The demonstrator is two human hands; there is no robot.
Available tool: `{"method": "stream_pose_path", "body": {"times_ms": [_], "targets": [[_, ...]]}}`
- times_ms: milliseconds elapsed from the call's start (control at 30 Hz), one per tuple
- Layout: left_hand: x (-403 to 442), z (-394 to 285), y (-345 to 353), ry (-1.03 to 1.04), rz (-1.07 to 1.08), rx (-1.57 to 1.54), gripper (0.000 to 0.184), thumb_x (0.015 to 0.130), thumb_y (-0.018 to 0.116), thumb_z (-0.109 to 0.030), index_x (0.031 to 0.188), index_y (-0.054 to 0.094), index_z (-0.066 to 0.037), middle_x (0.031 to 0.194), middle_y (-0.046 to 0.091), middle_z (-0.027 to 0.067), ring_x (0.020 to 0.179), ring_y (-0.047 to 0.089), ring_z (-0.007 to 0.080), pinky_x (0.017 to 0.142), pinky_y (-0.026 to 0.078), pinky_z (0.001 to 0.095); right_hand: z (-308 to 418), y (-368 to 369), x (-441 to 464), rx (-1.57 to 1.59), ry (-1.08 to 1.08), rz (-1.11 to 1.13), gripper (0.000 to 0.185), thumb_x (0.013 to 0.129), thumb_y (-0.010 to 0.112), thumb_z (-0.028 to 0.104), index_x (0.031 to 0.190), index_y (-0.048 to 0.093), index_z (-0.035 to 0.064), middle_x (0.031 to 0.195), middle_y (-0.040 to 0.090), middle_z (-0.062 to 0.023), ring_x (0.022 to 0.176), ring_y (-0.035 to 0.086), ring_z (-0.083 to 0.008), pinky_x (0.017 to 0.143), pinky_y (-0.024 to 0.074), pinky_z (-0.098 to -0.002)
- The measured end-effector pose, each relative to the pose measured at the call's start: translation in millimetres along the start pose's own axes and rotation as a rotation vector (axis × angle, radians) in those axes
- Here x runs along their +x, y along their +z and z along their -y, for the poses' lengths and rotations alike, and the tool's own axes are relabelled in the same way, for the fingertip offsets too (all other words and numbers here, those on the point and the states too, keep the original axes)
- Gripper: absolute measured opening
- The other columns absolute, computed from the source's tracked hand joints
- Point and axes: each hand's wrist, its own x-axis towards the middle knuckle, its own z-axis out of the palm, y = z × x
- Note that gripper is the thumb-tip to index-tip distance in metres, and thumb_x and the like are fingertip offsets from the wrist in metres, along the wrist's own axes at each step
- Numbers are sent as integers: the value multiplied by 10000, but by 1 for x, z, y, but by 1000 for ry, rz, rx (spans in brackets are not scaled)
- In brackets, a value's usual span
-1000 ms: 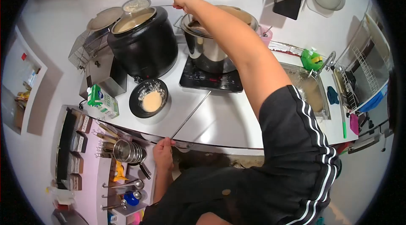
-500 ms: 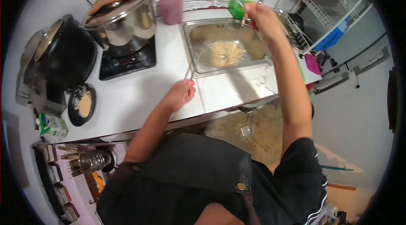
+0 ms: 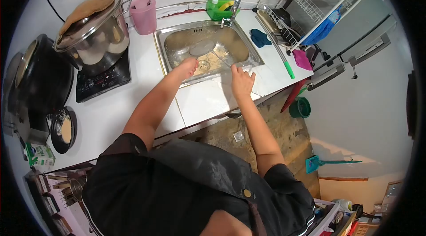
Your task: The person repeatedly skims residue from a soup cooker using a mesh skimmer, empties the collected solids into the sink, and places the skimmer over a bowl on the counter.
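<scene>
My right hand [image 3: 242,83] is closed around the handle of a long-handled skimmer [image 3: 202,49], at the sink's front edge. The skimmer's round mesh head is inside the steel sink [image 3: 165,54], above pale wet food scraps [image 3: 217,62] lying around the drain. My left hand [image 3: 190,66] is closed over the sink's front left part, below the skimmer head. A thin metal stick was in its fingers half a second ago; now the fingers mostly hide it. Behind the sink stands the faucet [image 3: 238,3], beside a green caddy [image 3: 216,12] with a soap bottle.
Left of the sink are a pink pitcher [image 3: 144,16], a large steel pot [image 3: 95,36] on an induction cooker [image 3: 105,78], and a black pan [image 3: 63,129]. On the right are a dark cloth [image 3: 260,38], a green-ended stick [image 3: 288,68] and a dish rack [image 3: 306,7].
My right hand has come down from above the faucet, bringing the skimmer into the sink. My left hand has moved forward over the sink. The view has shifted.
</scene>
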Motion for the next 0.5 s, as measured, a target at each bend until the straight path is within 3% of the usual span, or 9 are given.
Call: {"method": "stream_pose_path", "body": {"times_ms": [67,167,267,367,433,500], "targets": [[10,1,2,-8,-18,13,105,804,365,-180,799,463,-140,563,393,-55,403,268,46,341,220,200,0,6,4,47,34,198,154,734,482,109,886,483,139,744,537,-62,682,576,-220,622,438,-373],[22,4,2,20,-29,63,98,773,428,-212,787,474,-127,573,394,-34,432,304,74,387,270,246,2,17,12,270,147,284,214,731,493,115,944,479,141,760,541,-95,713,579,-266,634,448,-400],[26,11,5,152,-124,172,129,739,484,-217,757,506,-91,592,402,7,482,357,125,452,304,296,-1,18,21,427,128,383,305,737,497,118,1035,501,187,781,546,-116,725,573,-300,634,452,-417],[38,19,-1,182,-208,295,172,730,524,-226,748,582,-66,704,515,78,596,463,188,547,365,321,-8,9,38,470,159,355,360,752,498,122,1086,519,258,796,548,-115,718,569,-304,615,448,-407],[53,26,-11,185,-299,457,289,738,515,-217,927,599,-15,936,595,154,828,585,304,713,464,375,-6,-8,49,465,201,272,363,755,500,122,1082,531,277,796,549,-113,717,570,-300,609,445,-405],[62,26,-19,191,-304,626,289,735,504,-211,923,604,-16,965,585,165,849,581,314,725,464,382,-3,-30,59,457,245,187,367,758,502,122,1078,544,297,796,549,-112,717,571,-296,603,441,-402]]}}
